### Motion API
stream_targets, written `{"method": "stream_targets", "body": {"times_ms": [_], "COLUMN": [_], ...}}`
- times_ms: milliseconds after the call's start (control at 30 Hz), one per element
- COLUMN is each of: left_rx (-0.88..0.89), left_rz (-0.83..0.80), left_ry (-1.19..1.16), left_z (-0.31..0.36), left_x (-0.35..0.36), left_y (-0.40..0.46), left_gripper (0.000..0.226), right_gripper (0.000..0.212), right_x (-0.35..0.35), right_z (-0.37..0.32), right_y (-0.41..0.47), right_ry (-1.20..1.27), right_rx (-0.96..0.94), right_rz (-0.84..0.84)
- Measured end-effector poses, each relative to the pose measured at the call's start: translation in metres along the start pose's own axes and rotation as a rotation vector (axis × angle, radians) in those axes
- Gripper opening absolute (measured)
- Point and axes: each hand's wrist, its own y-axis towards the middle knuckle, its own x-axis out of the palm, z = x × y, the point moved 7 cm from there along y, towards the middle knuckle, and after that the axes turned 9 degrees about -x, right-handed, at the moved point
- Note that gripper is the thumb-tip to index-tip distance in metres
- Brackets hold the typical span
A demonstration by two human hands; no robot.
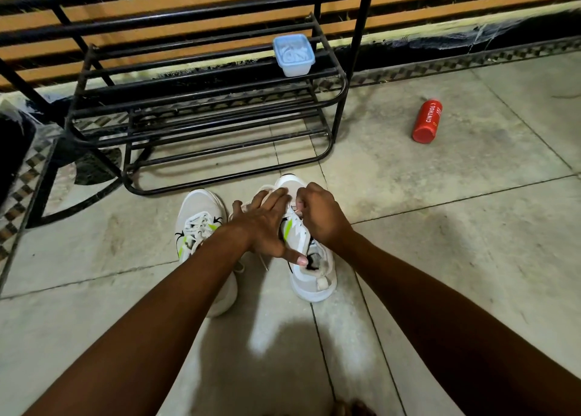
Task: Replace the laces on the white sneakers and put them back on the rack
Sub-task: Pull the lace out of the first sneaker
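Observation:
Two white sneakers with green and black marks stand on the tiled floor in front of the black metal rack (341, 83). The left sneaker (201, 217) is laced and stands untouched, partly hidden by my left forearm. My left hand (267, 220) lies over the right sneaker (311, 277) with fingers spread and the thumb at its collar. My right hand (317, 214) has its fingers curled over the eyelets and pinches a white lace (295, 209). A loose lace end (264, 263) trails between the shoes.
A pale blue lidded plastic box (294, 55) sits on the rack's top shelf. A red can (427, 121) lies on the floor to the right. A dark object (14, 145) stands at the left edge. Open tiled floor stretches right of the shoes.

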Motion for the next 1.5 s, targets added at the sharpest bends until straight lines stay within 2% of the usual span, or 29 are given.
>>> {"method": "stream_targets", "body": {"times_ms": [100,167,233,300,367,433,500,633,733,800,900,967,1033,1133,1200,1267,1333,1367,1433,1500], "left_rx": [-0.018,-0.031,-0.040,-0.040,-0.031,-0.016,-0.014,-0.021,-0.016,-0.007,0.014,0.021,0.017,0.010,0.006,0.001,-0.010,-0.012,-0.013,-0.017], "left_rz": [0.012,0.009,0.016,0.033,0.054,0.085,0.079,0.037,0.035,0.040,0.052,0.047,0.047,0.053,0.051,0.055,0.039,0.024,0.006,-0.004], "left_ry": [0.003,0.030,0.076,0.115,0.138,0.155,0.154,0.152,0.158,0.148,0.174,0.192,0.205,0.197,0.201,0.201,0.201,0.200,0.205,0.213], "left_z": [0.001,0.002,0.004,0.005,0.006,0.007,0.006,0.003,0.005,0.007,0.010,0.012,0.012,0.011,0.011,0.012,0.011,0.012,0.012,0.012], "left_x": [-0.001,-0.002,-0.003,-0.005,-0.008,-0.009,-0.007,-0.001,-0.002,-0.003,-0.004,-0.003,-0.004,-0.004,-0.004,-0.004,-0.006,-0.005,-0.005,-0.006], "left_y": [-0.001,-0.002,-0.002,-0.003,-0.002,0.000,0.002,0.004,0.004,0.004,0.003,0.004,0.004,0.004,0.003,0.003,0.002,0.002,0.002,0.002], "left_gripper": [0.153,0.154,0.155,0.154,0.154,0.154,0.157,0.157,0.156,0.156,0.151,0.150,0.151,0.152,0.151,0.151,0.152,0.152,0.153,0.153], "right_gripper": [0.006,0.008,0.008,0.006,0.009,0.012,0.014,0.013,0.012,0.023,0.031,0.039,0.037,0.020,0.015,0.012,0.015,0.016,0.013,0.014], "right_x": [-0.003,-0.008,-0.004,0.001,0.004,0.002,-0.005,-0.004,-0.002,-0.007,-0.009,-0.006,-0.018,-0.036,-0.040,-0.044,-0.039,-0.034,-0.031,-0.030], "right_z": [0.009,0.028,0.052,0.059,0.056,0.050,0.046,0.033,0.030,0.042,0.075,0.078,0.068,0.041,0.033,0.028,0.035,0.045,0.066,0.072], "right_y": [-0.005,-0.008,-0.016,-0.017,-0.011,-0.005,0.003,0.013,0.017,0.015,-0.008,-0.017,-0.006,0.013,0.017,0.017,0.012,0.007,-0.006,-0.010], "right_ry": [0.102,0.224,0.399,0.537,0.629,0.614,0.408,-0.022,-0.082,0.162,0.695,0.794,0.703,0.194,0.050,0.076,0.206,0.325,0.721,1.103], "right_rx": [0.084,0.270,0.548,0.633,0.551,0.446,0.288,-0.156,-0.213,0.026,0.623,0.780,0.634,0.231,0.079,0.030,0.116,0.219,0.488,0.631], "right_rz": [0.149,0.298,0.388,0.412,0.378,0.282,0.143,-0.087,-0.075,0.075,0.416,0.424,0.294,-0.103,-0.185,-0.107,0.061,0.173,0.401,0.518]}}
